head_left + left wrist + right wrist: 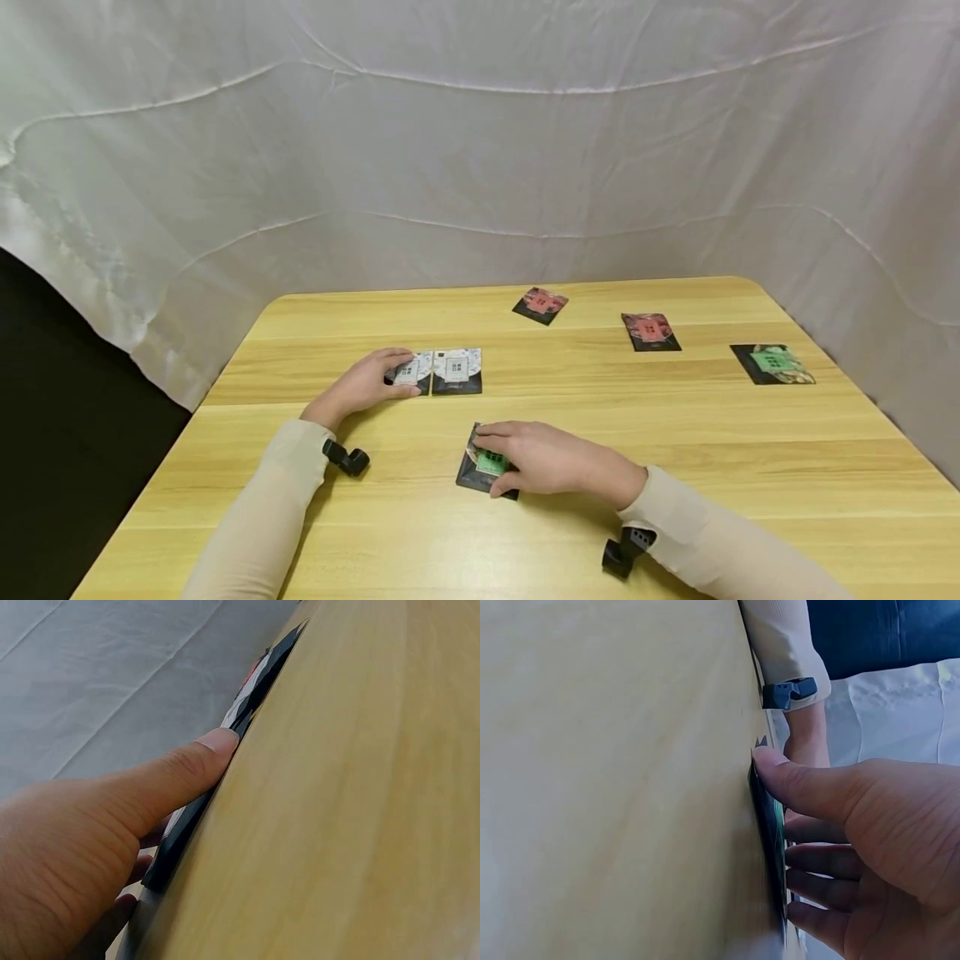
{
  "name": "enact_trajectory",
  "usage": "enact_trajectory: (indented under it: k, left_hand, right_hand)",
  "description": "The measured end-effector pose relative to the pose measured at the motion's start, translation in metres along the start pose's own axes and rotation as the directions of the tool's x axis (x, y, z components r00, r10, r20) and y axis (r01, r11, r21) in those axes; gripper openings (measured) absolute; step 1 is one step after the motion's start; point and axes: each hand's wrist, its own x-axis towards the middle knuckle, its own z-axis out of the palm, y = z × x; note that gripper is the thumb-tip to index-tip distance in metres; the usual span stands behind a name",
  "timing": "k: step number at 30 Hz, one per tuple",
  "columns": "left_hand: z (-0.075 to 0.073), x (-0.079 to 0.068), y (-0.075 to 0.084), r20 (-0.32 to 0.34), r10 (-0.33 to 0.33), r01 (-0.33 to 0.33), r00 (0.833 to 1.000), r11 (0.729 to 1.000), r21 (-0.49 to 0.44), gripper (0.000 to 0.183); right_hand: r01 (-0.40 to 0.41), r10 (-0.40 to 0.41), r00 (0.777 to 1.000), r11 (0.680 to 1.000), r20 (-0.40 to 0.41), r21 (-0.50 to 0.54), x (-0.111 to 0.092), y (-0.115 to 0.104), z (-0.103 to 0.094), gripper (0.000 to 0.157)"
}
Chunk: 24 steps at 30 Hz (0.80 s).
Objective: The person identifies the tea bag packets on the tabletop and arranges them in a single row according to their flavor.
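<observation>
At the left, my left hand [367,380] holds a flat black-and-white packet [407,373], the thumb at its near edge and the fingers over its far edge. Right beside it lies a matching black-and-white packet [457,372]. The left wrist view shows my thumb [219,741] against the dark near edges of the packets. Nearer to me, my right hand [551,457] grips a black packet with a green label [477,475] across its right part, which the hand partly covers. In the right wrist view, thumb and fingers lie on opposite sides of this packet [765,814].
Two black packets with red labels lie farther back, one at the back middle [541,306] and one to its right [651,332]. Another green-labelled packet [773,364] lies near the right edge of the wooden table [405,542]. A pale curtain [480,158] hangs behind.
</observation>
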Motion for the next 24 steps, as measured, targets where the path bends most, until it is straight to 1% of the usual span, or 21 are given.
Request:
enact_trajectory:
  k: [4,10,14,18,24]
  left_hand:
    - [-0.0006,0.0002,0.0015,-0.001,-0.007,0.007,1.0,1.0,0.0,0.083]
    - [0.0,0.0007,0.0003,0.001,0.002,-0.002,1.0,1.0,0.0,0.083]
    - [0.0009,0.0004,-0.001,0.004,0.003,-0.003,1.0,1.0,-0.001,0.084]
    - [0.001,-0.0003,-0.0011,0.006,0.0,0.0,1.0,1.0,-0.004,0.085]
    - [0.0013,-0.0005,-0.0011,0.01,-0.008,0.008,1.0,1.0,-0.005,0.086]
  right_hand:
    - [-0.017,0.017,1.0,1.0,0.001,0.014,-0.0005,0.0007,-0.0016,0.066]
    - [-0.013,0.013,1.0,1.0,0.017,0.021,-0.0017,0.0009,-0.0037,0.063]
    - [-0.018,0.016,0.999,0.998,0.034,0.053,-0.0021,0.0027,-0.0033,0.062]
    - [-0.028,0.026,0.999,0.996,0.024,0.087,-0.0015,0.0054,-0.0017,0.061]
    - [-0.022,0.023,1.0,0.998,-0.005,0.067,-0.0012,0.0087,-0.0002,0.061]
